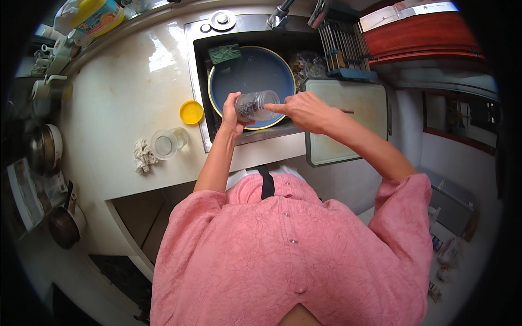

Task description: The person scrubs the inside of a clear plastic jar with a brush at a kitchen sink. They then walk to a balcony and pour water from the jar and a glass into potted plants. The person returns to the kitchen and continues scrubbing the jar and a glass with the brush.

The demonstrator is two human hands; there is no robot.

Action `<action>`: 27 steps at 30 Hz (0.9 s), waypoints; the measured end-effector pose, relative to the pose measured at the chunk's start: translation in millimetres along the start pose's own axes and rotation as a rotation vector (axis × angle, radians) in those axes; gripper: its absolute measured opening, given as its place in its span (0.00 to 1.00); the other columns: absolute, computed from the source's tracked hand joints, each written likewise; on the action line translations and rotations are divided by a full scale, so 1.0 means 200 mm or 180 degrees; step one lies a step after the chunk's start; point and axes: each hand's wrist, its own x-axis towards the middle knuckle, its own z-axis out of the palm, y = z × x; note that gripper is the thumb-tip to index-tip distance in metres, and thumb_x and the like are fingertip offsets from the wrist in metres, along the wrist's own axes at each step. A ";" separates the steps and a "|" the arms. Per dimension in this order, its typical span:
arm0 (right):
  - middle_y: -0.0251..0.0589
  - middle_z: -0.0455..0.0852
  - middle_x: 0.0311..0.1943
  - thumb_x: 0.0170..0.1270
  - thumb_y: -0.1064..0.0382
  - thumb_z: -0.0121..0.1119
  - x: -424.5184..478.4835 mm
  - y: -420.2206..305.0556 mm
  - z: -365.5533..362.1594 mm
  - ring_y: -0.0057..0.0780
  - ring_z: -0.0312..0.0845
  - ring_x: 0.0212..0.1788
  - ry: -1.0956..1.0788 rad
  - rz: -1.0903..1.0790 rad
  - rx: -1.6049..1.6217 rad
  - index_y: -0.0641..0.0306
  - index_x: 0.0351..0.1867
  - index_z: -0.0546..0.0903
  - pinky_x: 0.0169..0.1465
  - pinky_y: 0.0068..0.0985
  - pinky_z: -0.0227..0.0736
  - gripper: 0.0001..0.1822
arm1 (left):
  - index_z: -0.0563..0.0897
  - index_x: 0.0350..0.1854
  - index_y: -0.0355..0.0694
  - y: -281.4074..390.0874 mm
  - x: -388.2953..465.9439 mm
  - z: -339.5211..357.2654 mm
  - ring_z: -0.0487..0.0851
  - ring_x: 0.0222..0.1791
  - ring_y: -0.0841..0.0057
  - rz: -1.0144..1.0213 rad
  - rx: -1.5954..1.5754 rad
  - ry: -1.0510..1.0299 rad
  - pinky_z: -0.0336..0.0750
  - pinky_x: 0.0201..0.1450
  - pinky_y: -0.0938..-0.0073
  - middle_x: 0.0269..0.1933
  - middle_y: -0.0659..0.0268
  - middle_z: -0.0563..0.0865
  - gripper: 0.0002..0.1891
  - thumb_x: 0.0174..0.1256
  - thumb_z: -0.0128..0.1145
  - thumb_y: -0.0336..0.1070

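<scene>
My left hand [233,116] holds a clear plastic jar [249,106] with dark bits inside, tilted on its side over a blue basin [253,73] in the sink. My right hand [304,110] is at the jar's open mouth, its index finger extended to the rim; whether it holds anything is hidden. Cloudy water fills the basin. A green scouring pad [224,54] lies at the basin's upper left rim. On the counter left of the sink sit a yellow lid [191,112], a clear container [164,144] beside a glass of pale liquid [180,137], and a crumpled cloth [144,157].
A cutting board [346,146] lies right of the basin, partly over the sink edge. Behind it stands a metal rack [340,42]. The faucet [278,18] rises at the back. Pots [63,228] are at far left, and a yellow detergent bottle [98,18] stands upper left.
</scene>
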 end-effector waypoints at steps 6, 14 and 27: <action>0.47 0.86 0.29 0.58 0.70 0.56 0.04 0.02 0.00 0.46 0.85 0.31 0.0102 0.0160 -0.0446 0.49 0.59 0.79 0.31 0.37 0.77 0.25 | 0.80 0.42 0.48 -0.01 -0.01 0.02 0.85 0.31 0.71 -0.0071 -0.0134 -0.0067 0.74 0.19 0.70 0.35 0.68 0.86 0.21 0.64 0.47 0.59; 0.53 0.86 0.32 0.57 0.75 0.51 0.11 -0.01 0.01 0.48 0.85 0.37 -0.0651 0.0403 -0.0074 0.49 0.61 0.81 0.40 0.40 0.78 0.29 | 0.79 0.42 0.49 -0.02 -0.01 0.02 0.85 0.32 0.71 0.0085 0.0070 0.0473 0.75 0.19 0.69 0.35 0.68 0.85 0.19 0.62 0.50 0.59; 0.29 0.71 0.19 0.67 0.73 0.49 0.05 0.16 0.02 0.13 0.59 0.20 -0.1631 0.0830 0.3551 0.57 0.62 0.80 0.21 0.18 0.55 0.23 | 0.82 0.41 0.44 -0.02 0.01 -0.03 0.86 0.31 0.69 0.0226 -0.0126 0.0087 0.79 0.22 0.62 0.34 0.66 0.86 0.20 0.63 0.50 0.56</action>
